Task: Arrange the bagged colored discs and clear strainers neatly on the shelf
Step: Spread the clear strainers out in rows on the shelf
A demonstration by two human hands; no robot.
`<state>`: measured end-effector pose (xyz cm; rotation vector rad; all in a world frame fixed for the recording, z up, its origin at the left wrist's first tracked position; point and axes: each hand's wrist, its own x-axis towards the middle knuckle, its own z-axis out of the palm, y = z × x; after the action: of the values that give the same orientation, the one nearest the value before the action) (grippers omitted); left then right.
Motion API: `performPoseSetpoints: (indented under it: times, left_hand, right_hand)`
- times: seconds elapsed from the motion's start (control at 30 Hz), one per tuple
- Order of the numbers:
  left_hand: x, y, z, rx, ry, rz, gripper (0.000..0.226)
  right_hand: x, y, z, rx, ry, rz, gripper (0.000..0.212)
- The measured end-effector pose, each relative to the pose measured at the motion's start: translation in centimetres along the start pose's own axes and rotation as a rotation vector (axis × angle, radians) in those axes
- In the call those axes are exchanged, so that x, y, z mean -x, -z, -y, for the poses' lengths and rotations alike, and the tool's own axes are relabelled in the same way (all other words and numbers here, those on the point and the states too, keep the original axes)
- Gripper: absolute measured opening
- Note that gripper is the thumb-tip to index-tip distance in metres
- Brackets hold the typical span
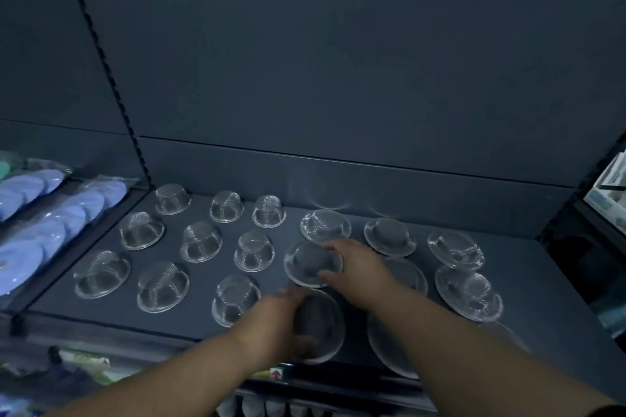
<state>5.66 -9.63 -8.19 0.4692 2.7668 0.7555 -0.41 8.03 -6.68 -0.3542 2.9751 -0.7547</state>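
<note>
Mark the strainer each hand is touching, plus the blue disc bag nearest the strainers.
Middle-row strainer (pixel 310 261): head view, on its mesh dome.
Front-edge strainer (pixel 322 319): head view, on the uncovered part of its dome.
Blue disc bag (pixel 77 210): head view, on a disc mid-bag.

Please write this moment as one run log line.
step: arranging strainers | left grip: holds front strainer | right grip: holds middle strainer | blue discs: bagged, far left

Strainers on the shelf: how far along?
Done: small strainers stand in even rows at left; bagged blue discs lie beside them. In hand: right hand grips the middle wide strainer, left hand the front wide strainer. Left: wide strainers at right look unevenly spaced.
</note>
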Motion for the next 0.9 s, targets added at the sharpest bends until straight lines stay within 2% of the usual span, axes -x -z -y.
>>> performPoseSetpoints:
  times: [0.2, 0.33, 0.57, 0.9]
  left_hand:
    - [-0.2, -0.5, 2.3, -0.052, -0.171, 0.017, 0.083]
    - [-0.3, -0.8, 2.8, -0.064, -0.219, 0.010, 0.083]
    - [-0.6, -0.9, 2.9, -0.050, -0.200, 0.002, 0.080]
    - [-1.5, -1.0, 1.8, 0.077, -0.179, 0.011, 0.079]
  right_hand:
    - [-2.5, -1.7, 1.8, 0.025, -0.151, 0.059, 0.060]
    - [-2.7, -2.7, 2.0, 0.026, -0.188, 0.044, 0.066]
    - [-3.1, -2.2, 2.0, 0.048, -0.193, 0.051, 0.063]
    - [-2.2, -0.9, 0.4, 0.033, -0.158, 0.105, 0.073]
